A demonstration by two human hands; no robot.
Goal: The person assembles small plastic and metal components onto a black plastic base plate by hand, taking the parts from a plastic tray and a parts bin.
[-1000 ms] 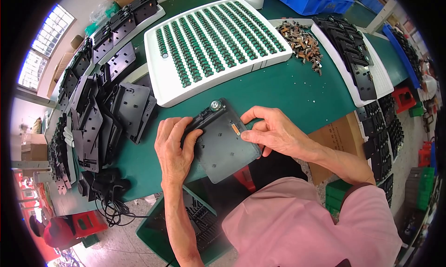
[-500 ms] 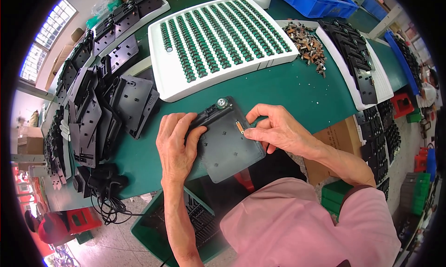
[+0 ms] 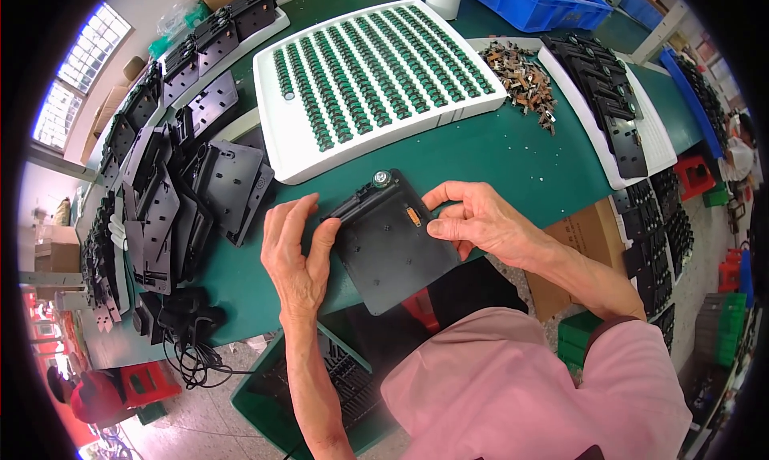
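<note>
A flat black plastic panel [image 3: 392,264] lies tilted at the table's front edge, partly over my lap. It has a raised ridge along its far side and a round silvery part [image 3: 381,178] at the far corner. Near its right edge sits a small connector [image 3: 413,216] with an orange-brown face. My right hand [image 3: 473,220] grips that right edge, thumb beside the connector and some fingers hidden behind the panel. At the panel's left side, my left hand [image 3: 296,248] is open, thumb and fingers apart, its thumb close to the edge.
Beyond the panel stands a white foam tray [image 3: 292,152] with rows of green-and-black parts. A pile of small connectors [image 3: 525,80] lies right of it. Stacked black panels [image 3: 228,184] crowd the left; more rest on a white tray [image 3: 653,140] at right. A green crate [image 3: 256,388] sits below.
My left hand has let go of the panel's left side and spread its fingers. The right thumb has drawn back slightly from the connector, which now sits on the panel.
</note>
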